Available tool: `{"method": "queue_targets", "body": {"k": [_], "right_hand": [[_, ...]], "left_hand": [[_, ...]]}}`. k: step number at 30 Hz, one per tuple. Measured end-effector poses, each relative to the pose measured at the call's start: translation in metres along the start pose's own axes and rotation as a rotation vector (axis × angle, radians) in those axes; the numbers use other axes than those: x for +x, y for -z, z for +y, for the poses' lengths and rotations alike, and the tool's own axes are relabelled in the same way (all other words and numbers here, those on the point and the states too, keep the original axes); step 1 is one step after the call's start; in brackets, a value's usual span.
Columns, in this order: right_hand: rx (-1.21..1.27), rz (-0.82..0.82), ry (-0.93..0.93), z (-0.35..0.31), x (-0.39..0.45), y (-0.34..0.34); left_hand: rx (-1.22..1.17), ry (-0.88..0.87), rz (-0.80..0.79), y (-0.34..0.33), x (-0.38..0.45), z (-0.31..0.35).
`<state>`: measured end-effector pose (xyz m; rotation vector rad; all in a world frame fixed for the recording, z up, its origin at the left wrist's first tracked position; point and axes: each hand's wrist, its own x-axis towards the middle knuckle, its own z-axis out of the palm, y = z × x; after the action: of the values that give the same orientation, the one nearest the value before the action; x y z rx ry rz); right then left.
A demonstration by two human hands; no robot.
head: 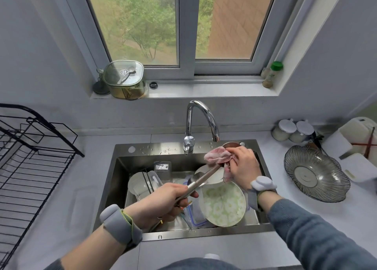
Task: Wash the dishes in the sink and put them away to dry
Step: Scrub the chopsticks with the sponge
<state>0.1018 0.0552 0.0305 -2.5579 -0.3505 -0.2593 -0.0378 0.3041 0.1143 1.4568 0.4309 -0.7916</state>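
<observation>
We are gripping the ladle [201,181] handle in our left hand [163,203] while our right hand [241,164], clutching the pink cloth [217,156], is scrubbing its bowl, and rinsing under the faucet [201,119] is probably coming next.

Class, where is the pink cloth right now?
In the head view, the pink cloth is gripped by the right hand, wrapped round the ladle bowl beneath the faucet spout.

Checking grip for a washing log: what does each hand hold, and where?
Left hand grips the metal ladle by its handle's lower end; right hand holds a pink cloth bunched against the ladle's bowl.
</observation>
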Motion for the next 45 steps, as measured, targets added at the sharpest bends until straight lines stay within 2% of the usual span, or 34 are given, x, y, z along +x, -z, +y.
{"method": "queue_targets", "body": {"k": [2, 5, 7, 11, 16, 19, 22, 26, 29, 32, 36, 39, 41, 45], "right_hand": [[-0.002, 0.022, -0.096, -0.002, 0.001, -0.006], [0.144, 0.028, -0.293, -0.021, -0.002, -0.012], [0.234, 0.013, -0.315, -0.04, -0.009, -0.015], [0.348, -0.041, -0.197, -0.082, -0.027, -0.011], [0.447, -0.189, 0.022, -0.139, -0.052, 0.0], [0.403, -0.22, 0.065, -0.127, -0.042, 0.001], [0.196, -0.253, 0.082, -0.093, -0.026, -0.001], [-0.004, -0.279, -0.021, -0.057, -0.01, 0.003], [0.0, -0.343, -0.067, -0.072, -0.018, 0.004], [0.052, -0.402, 0.06, -0.105, -0.04, -0.002], [0.145, -0.381, 0.199, -0.114, -0.055, -0.012], [0.063, -0.389, 0.166, -0.088, -0.037, -0.008], [-0.003, -0.333, 0.096, -0.065, -0.018, 0.0], [0.159, -0.211, -0.265, -0.045, 0.018, 0.023]], "left_hand": [[0.026, -0.013, 0.017, -0.007, 0.001, 0.003], [0.047, -0.025, 0.037, -0.014, 0.002, 0.007], [0.055, -0.028, 0.048, -0.014, 0.001, 0.008], [0.08, -0.038, 0.094, -0.009, 0.003, 0.007], [0.085, -0.091, 0.153, -0.002, 0.003, 0.009], [0.148, -0.113, 0.17, 0.003, -0.001, 0.006], [0.356, -0.169, 0.189, 0.007, -0.003, 0.0], [0.632, -0.232, 0.234, 0.01, -0.004, -0.011], [0.739, -0.282, 0.272, 0.012, -0.001, -0.015], [0.83, -0.335, 0.311, 0.013, 0.002, -0.015], [0.915, -0.396, 0.351, 0.017, 0.001, -0.016], [0.964, -0.444, 0.398, 0.021, -0.006, -0.019], [0.977, -0.491, 0.431, 0.024, -0.011, -0.02], [1.032, -0.558, 0.487, 0.025, -0.02, -0.022]]}}
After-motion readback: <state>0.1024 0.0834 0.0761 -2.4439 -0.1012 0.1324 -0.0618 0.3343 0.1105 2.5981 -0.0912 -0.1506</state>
